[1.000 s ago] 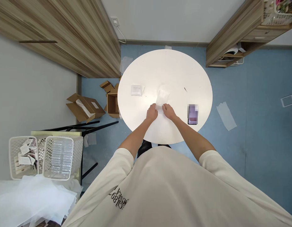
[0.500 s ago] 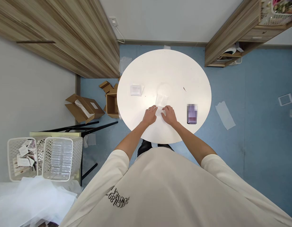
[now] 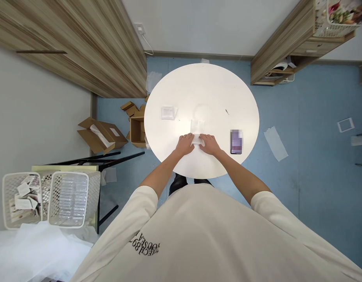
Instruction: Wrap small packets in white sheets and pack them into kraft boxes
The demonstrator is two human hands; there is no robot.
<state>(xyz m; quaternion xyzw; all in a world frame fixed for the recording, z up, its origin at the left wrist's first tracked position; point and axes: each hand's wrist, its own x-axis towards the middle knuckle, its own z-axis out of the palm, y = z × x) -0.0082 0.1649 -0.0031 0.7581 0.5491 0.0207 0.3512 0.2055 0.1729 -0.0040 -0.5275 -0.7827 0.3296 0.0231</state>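
A thin, translucent white wrapping sheet (image 3: 197,126) lies on the round white table (image 3: 204,84), its near end folded over between my hands. My left hand (image 3: 185,144) grips the left side of the fold, fingers bent and a ring on one of them. On the right side of the fold, my right hand (image 3: 209,144) presses with curled fingers. Whether something is wrapped inside the fold I cannot tell. A flat white packet (image 3: 168,112) rests on the table, left of the sheet and farther from me.
A purple, blurred phone-like object (image 3: 236,141) lies at the table's right. Open cardboard boxes (image 3: 103,135) stand on the floor to the left. White baskets (image 3: 68,199) with clear cases and cards are at lower left, near white sheeting (image 3: 36,250). Wooden cabinets flank the back wall.
The sheet has turned from a slant to nearly square with me, and its near fold looks firmer. Both hands stay on it, the right a little closer in. The view has shifted slightly.
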